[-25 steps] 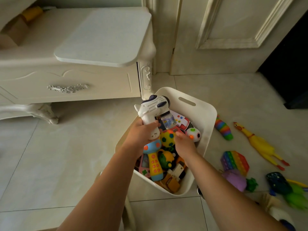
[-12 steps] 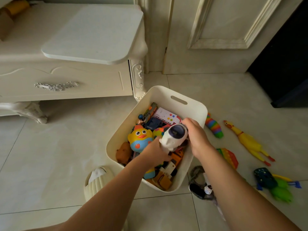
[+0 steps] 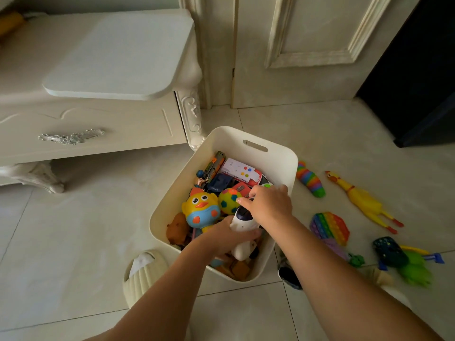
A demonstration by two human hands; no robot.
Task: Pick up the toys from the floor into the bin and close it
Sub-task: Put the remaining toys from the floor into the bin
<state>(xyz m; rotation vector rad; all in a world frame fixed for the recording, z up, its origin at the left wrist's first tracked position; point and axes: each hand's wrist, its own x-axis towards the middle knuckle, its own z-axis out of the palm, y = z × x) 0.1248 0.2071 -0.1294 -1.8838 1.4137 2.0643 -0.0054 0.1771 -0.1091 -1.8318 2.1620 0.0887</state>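
A cream plastic bin point(image 3: 268, 148) stands on the tiled floor, full of toys such as a yellow duck point(image 3: 200, 210) and a spotted ball point(image 3: 227, 201). Inside the bin, my left hand point(image 3: 224, 238) grips a white toy gun point(image 3: 242, 223) low among the toys. My right hand point(image 3: 267, 205) rests on the gun's upper end, fingers curled over it. On the floor right of the bin lie a rainbow slug point(image 3: 310, 179), a yellow rubber chicken point(image 3: 362, 199), a rainbow pop-it point(image 3: 330, 227) and green and dark toys point(image 3: 403, 259).
A white cabinet point(image 3: 93, 124) with a carved leg stands just behind the bin's left corner. A closed door point(image 3: 307, 45) is behind. A cream ribbed slipper point(image 3: 142, 274) lies near the bin's front left. A dark object point(image 3: 423, 94) fills the far right.
The white toy gun has gone from held above the bin to pushed down among the toys. My right hand shifted onto its upper end. The view moved slightly.
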